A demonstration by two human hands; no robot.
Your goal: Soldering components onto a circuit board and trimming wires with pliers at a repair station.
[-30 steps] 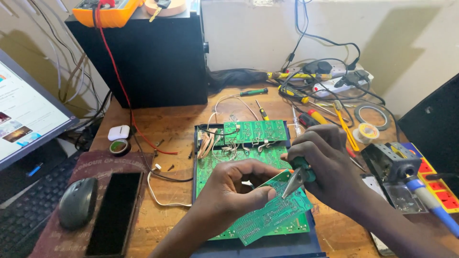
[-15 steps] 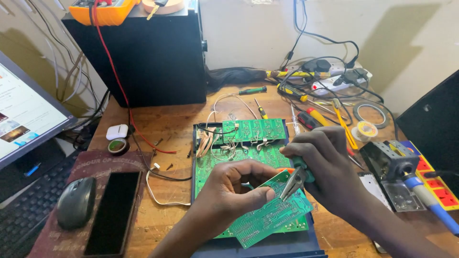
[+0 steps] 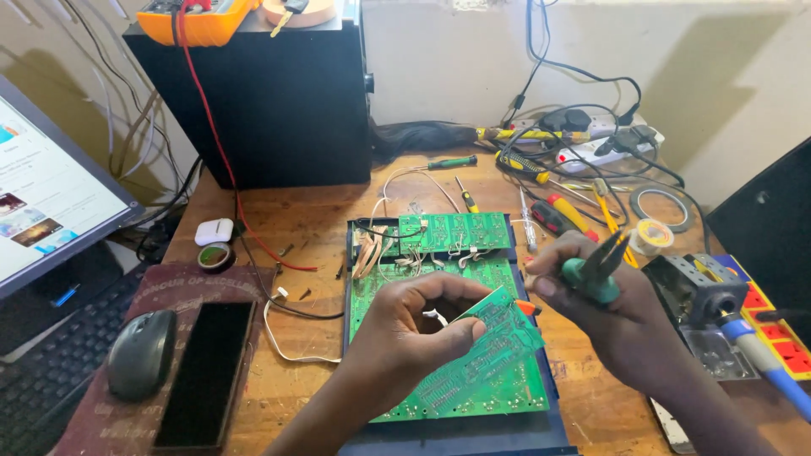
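In the head view, the left hand [image 3: 414,325] pinches a small green circuit board [image 3: 486,350], flat, thin and rectangular, its face speckled with fine solder dots; thumb and fingers close on its upper left edge, so the board slants down and to the right, away from the grip. It hangs tilted over a larger green board [image 3: 439,279] of the same glossy laminate, which lies in a dark blue tray [image 3: 473,435] on a scuffed wooden table [image 3: 304,228]. A bundle of pale wires [image 3: 369,253] curls at the large board's upper left. The right hand [image 3: 612,317] is closed around a tool with a teal handle [image 3: 587,283]; its orange tip [image 3: 527,308] sits just at the small board's upper right corner, touching or nearly so. Just right of that hand stands a grey metal block [image 3: 705,291]. At the left lie a rounded grey mouse [image 3: 142,353] and a flat black phone [image 3: 207,371] on a maroon mat [image 3: 110,291].
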